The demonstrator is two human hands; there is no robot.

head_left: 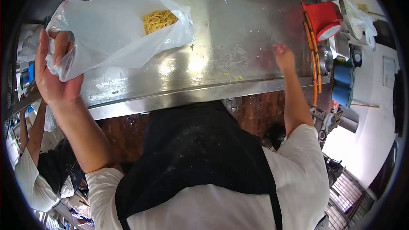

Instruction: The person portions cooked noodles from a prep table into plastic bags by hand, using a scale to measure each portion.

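A translucent white plastic bag (106, 30) lies stretched across the left of the steel counter (238, 12). Yellow noodles (159, 21) show at its right end. My left hand (61, 68) grips the bag's left edge, with fingers curled into the plastic. Over the right side of the counter is my right hand (283, 56), away from the bag. It is blurred and small, and its fingers are too smeared to read.
Two long wooden sticks (314, 53) lie along the counter's right edge beside a red container (320, 17). A metal bowl (326, 58) and blue cylinders (342, 84) are farther right. Another person's sleeve (32, 183) shows at the lower left.
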